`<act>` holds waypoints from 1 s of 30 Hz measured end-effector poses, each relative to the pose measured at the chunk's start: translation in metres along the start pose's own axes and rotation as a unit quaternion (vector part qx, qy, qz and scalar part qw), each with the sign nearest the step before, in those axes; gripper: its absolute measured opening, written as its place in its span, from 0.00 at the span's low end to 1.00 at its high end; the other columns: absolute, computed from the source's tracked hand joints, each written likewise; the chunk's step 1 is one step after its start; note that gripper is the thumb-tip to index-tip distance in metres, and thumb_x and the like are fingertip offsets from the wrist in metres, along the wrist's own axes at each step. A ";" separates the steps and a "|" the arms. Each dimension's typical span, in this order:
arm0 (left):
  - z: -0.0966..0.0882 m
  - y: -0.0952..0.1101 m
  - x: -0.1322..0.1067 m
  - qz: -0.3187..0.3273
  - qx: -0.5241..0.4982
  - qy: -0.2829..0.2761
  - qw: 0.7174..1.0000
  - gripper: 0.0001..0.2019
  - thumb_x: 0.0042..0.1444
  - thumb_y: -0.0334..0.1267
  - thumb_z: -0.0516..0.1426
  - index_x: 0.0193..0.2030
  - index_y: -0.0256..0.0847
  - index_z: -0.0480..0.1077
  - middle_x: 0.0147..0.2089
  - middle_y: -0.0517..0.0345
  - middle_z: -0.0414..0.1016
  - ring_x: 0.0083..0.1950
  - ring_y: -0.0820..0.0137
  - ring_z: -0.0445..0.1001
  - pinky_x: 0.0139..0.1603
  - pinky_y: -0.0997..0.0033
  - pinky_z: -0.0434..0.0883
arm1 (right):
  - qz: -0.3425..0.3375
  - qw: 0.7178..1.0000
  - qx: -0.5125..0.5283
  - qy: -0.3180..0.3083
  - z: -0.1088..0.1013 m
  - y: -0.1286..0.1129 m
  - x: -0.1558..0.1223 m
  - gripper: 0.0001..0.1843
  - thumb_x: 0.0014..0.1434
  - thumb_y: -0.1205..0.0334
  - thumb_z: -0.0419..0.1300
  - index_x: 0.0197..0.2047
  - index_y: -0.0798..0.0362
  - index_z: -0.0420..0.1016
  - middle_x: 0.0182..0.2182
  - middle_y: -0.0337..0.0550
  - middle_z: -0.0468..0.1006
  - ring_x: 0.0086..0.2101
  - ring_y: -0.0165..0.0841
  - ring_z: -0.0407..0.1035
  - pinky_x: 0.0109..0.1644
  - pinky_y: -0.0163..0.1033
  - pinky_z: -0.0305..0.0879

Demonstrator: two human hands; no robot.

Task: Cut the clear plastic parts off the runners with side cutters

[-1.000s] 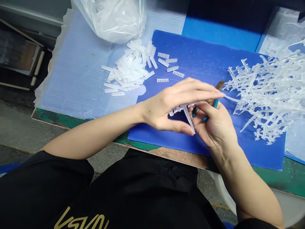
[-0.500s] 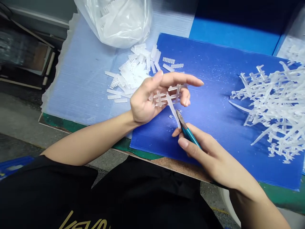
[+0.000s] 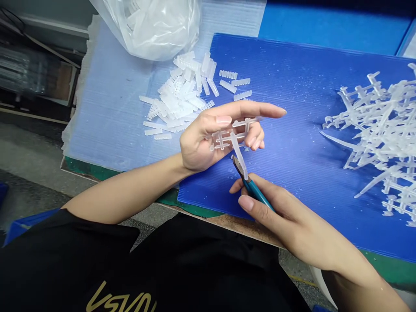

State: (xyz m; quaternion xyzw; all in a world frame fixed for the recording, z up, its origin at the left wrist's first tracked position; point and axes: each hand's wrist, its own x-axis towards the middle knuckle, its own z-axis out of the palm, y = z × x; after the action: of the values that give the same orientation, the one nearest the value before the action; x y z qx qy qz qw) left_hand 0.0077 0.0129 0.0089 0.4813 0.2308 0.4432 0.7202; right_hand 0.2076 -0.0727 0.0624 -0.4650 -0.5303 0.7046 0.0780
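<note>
My left hand [image 3: 208, 136] holds a translucent white plastic sprue [image 3: 238, 151] with thin branching runners, its fingers curled round it and the index finger stretched out to the right. The sprue's long stem slants down toward my right hand [image 3: 269, 208], which is closed round the teal handles of a pair of side cutters [image 3: 258, 193]. The cutter jaws lie just left of the stem, close to it; whether they touch I cannot tell. Behind my left hand is a pile of small comb-like plastic strips [image 3: 178, 97].
A clear plastic bag [image 3: 156, 30] of white parts stands at the back left. On the right, a tangled heap of sprues [image 3: 386, 134] covers part of the blue corrugated sheet [image 3: 292, 169]. A few loose strips [image 3: 235, 82] lie near the sheet's back left corner.
The cutter jaws have shifted from the right side of the stem to its left. The left thumb now lies flatter over the sprue. The camera view has shifted slightly.
</note>
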 end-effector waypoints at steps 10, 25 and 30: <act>-0.006 -0.012 -0.002 0.021 0.104 -0.085 0.991 0.33 0.66 0.65 0.49 0.59 0.45 0.81 0.36 0.53 0.76 0.38 0.63 0.76 0.46 0.55 0.77 | -0.004 0.999 -0.003 -0.038 0.011 -0.004 0.004 0.20 0.77 0.36 0.52 0.56 0.42 0.71 0.48 0.39 0.81 0.51 0.42 0.75 0.52 0.46 0.68; -0.006 -0.003 -0.006 0.020 0.202 -0.110 0.973 0.36 0.68 0.62 0.45 0.64 0.36 0.77 0.43 0.48 0.78 0.42 0.60 0.78 0.49 0.52 0.80 | -0.003 0.999 -0.021 -0.034 0.011 0.002 0.004 0.21 0.77 0.35 0.51 0.54 0.40 0.71 0.53 0.36 0.82 0.56 0.42 0.74 0.49 0.44 0.69; -0.007 -0.001 -0.006 0.016 0.192 -0.128 0.973 0.34 0.70 0.60 0.44 0.65 0.40 0.77 0.45 0.48 0.77 0.41 0.63 0.76 0.51 0.56 0.79 | 0.001 0.999 -0.006 -0.038 0.010 0.001 0.004 0.21 0.76 0.34 0.51 0.56 0.40 0.72 0.53 0.36 0.82 0.57 0.44 0.74 0.51 0.45 0.69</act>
State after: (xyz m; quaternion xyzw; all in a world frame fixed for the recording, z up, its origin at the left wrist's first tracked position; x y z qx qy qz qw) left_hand 0.0003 0.0112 0.0041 0.6670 0.2102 0.3364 0.6307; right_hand 0.1983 -0.0780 0.0591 -0.4387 -0.5369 0.7186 0.0543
